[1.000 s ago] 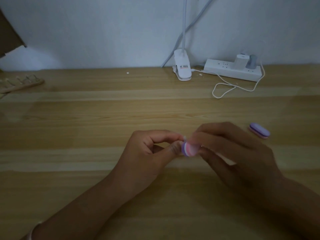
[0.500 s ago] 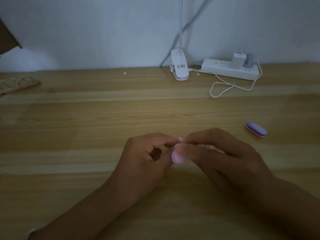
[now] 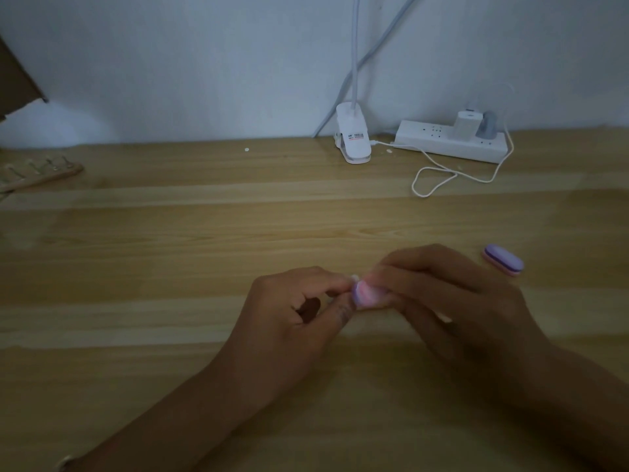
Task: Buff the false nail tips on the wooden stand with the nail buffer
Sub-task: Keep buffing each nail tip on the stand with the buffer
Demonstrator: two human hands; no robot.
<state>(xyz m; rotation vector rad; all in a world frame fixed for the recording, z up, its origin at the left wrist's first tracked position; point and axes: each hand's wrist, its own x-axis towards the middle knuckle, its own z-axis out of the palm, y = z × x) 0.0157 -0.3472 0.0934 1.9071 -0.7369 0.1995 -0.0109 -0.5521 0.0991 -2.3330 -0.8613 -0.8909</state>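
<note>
Your left hand (image 3: 292, 321) pinches a tiny pale nail tip (image 3: 355, 276); your right hand (image 3: 452, 301) pinches the pink-lilac oval buffer block (image 3: 366, 294) touching its right side.

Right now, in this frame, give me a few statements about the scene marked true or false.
1. The right hand holds a pink-and-purple buffer. True.
2. The wooden stand sits between the hands. False: it lies at the far left of the table, apart from both hands.
3. A second buffer lies on the table, right of the hands. True.
4. The left hand lies flat and open. False: its fingertips pinch a small pale piece beside the held buffer.
</note>
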